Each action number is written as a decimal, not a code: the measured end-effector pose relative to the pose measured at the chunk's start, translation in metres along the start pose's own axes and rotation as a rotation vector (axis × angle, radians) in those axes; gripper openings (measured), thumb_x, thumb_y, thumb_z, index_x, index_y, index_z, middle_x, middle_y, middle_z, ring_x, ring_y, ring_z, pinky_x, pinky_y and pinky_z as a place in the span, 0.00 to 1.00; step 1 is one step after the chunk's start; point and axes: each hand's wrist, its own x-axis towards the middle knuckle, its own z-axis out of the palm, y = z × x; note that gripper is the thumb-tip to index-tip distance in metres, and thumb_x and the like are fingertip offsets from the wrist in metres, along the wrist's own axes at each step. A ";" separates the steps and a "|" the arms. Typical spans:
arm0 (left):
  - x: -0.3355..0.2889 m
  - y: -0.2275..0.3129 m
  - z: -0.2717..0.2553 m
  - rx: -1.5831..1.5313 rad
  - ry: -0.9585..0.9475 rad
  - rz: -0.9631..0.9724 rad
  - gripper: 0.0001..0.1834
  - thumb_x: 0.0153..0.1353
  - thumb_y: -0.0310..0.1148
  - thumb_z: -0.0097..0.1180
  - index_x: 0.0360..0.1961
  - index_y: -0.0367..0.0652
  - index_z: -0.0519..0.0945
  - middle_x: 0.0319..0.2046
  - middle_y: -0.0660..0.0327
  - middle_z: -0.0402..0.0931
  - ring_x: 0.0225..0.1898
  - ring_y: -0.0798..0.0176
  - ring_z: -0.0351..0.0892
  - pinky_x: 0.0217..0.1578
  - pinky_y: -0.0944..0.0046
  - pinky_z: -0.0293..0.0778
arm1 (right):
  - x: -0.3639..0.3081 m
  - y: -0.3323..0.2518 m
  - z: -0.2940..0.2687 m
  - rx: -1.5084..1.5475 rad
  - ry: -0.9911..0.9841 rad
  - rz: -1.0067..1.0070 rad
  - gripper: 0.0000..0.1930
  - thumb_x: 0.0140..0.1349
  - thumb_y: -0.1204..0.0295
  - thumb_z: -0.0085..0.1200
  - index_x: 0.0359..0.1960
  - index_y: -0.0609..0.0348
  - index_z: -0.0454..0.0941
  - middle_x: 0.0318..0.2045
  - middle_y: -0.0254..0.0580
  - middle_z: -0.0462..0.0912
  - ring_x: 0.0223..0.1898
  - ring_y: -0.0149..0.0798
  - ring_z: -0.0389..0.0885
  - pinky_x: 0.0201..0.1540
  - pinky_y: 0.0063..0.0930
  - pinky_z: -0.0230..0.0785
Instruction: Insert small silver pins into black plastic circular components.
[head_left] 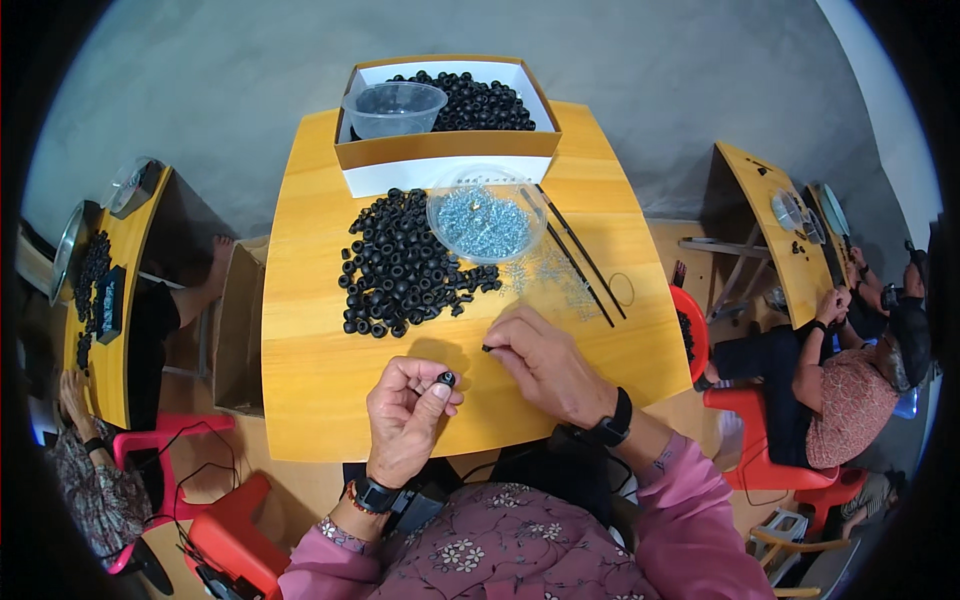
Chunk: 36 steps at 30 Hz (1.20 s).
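Note:
My left hand [403, 418] is closed, with a small round black plastic part [446, 379] between thumb and fingertips, its hollow end turned up. To the right, my right hand [552, 372] pinches a smaller black piece [487, 348] just over the wooden table [330, 400]. The two hands are apart. Beyond them lies a heap of black ring-like parts [388, 265], with smaller black pieces [462, 302] at its right edge. A clear plastic tub [434, 236] next to the heap holds tiny bluish-clear pieces [485, 222]; more of these lie loose on the wood.
A brown-and-white box [450, 150] at the table's far end holds more black parts and a clear bowl [395, 108]. Two dark thin sticks [585, 255] and a thin loop [621, 290] lie at right. A red basin [697, 318] stands beside the table. People sit at tables on both sides.

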 end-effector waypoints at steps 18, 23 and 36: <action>0.000 -0.003 -0.003 0.050 -0.005 0.021 0.09 0.69 0.27 0.59 0.45 0.36 0.74 0.36 0.58 0.81 0.34 0.68 0.82 0.36 0.70 0.79 | -0.007 -0.013 0.017 0.317 0.009 0.042 0.11 0.62 0.80 0.64 0.46 0.60 0.83 0.36 0.39 0.83 0.37 0.33 0.82 0.38 0.25 0.74; 0.000 -0.001 -0.002 0.038 -0.009 0.011 0.07 0.69 0.22 0.56 0.46 0.34 0.75 0.36 0.59 0.81 0.34 0.72 0.80 0.36 0.72 0.78 | -0.005 -0.013 0.022 0.323 0.016 0.046 0.10 0.61 0.79 0.63 0.44 0.60 0.83 0.34 0.41 0.83 0.35 0.36 0.83 0.38 0.27 0.75; 0.000 -0.002 -0.003 0.035 -0.009 -0.001 0.07 0.68 0.22 0.57 0.45 0.34 0.76 0.35 0.59 0.82 0.33 0.73 0.80 0.35 0.72 0.77 | -0.002 -0.015 0.018 0.268 -0.022 -0.008 0.11 0.59 0.79 0.65 0.45 0.59 0.84 0.34 0.39 0.82 0.35 0.36 0.82 0.37 0.26 0.74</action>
